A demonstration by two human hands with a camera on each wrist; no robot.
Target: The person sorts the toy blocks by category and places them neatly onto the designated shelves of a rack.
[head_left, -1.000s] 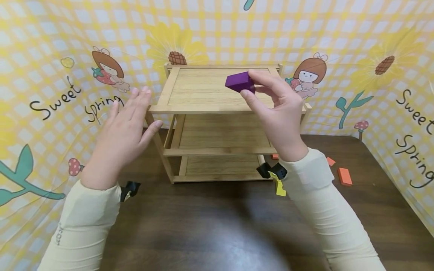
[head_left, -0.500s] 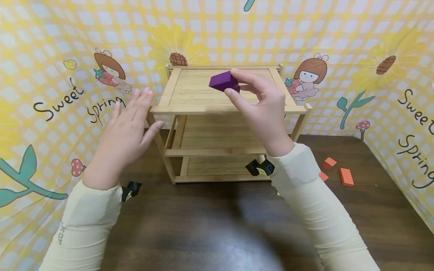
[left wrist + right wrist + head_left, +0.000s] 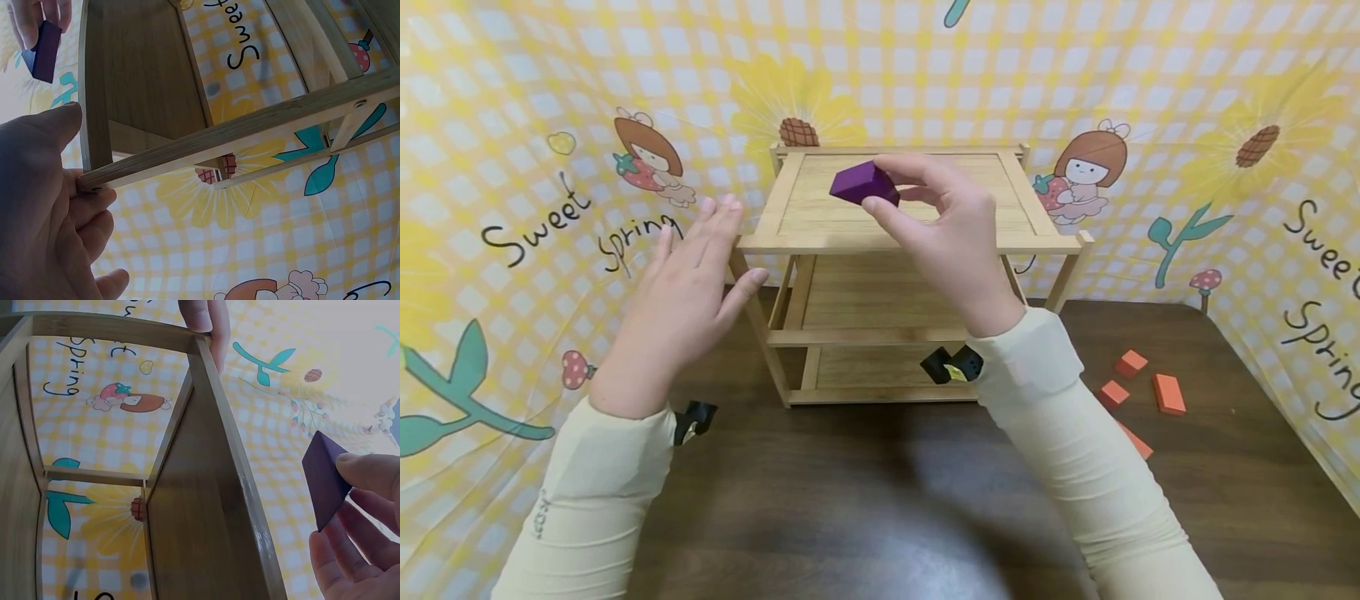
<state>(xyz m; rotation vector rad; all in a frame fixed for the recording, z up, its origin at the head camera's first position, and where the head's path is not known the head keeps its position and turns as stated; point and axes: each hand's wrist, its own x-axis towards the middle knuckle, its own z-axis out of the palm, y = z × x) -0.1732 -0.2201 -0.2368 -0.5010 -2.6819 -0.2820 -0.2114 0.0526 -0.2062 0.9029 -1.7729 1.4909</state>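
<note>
Shelf (image 3: 865, 287): wooden, three tiers, standing on a dark brown table (image 3: 820, 500).

Block, purple (image 3: 856, 183): one, with a slanted face; in the air above the shelf's top board, clear of it, left of the board's middle.

Right hand (image 3: 951, 221): above the shelf's top board; thumb and fingers pinch the purple block, the gap between them no wider than the block.

Left hand (image 3: 681, 296): at the shelf's front left corner, fingers extended together and thumb apart; index finger against the corner, nothing held.

Blocks, orange (image 3: 1169, 393): four in sight, on the table to the right of the shelf; one partly covered by the right sleeve (image 3: 1090, 467).

Cloth (image 3: 910, 75): yellow check, printed with sunflowers and "Sweet Spring"; behind the shelf and along both sides.
</note>
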